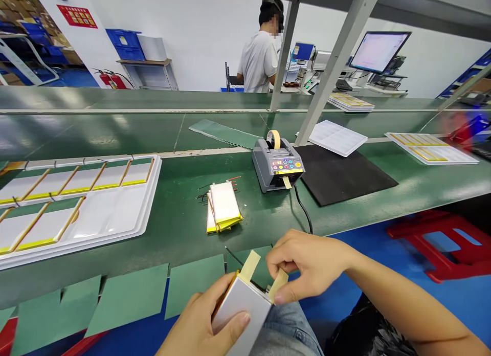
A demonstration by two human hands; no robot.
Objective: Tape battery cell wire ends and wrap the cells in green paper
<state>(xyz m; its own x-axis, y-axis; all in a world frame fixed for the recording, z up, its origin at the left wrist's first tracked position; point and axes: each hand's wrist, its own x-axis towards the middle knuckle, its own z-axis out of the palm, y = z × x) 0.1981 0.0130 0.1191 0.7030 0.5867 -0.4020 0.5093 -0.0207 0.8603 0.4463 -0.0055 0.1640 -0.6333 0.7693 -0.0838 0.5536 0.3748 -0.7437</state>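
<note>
My left hand is wrapped round a silver-white pouch battery, its thumb flat across the front face. One short strip of beige tape sticks up from the battery's top edge. At the top right corner, the thumb and bent fingers of my right hand pinch a second tape strip. A dark wire extends past the top edge. Further up the bench lies a small stack of pouch batteries with yellow ends and red and black wires.
A grey tape dispenser stands beyond my hands, its cable hanging near my right wrist. White trays of batteries lie left. Green sheets line the bench's front edge. A black mat and red stool are right. A person works behind.
</note>
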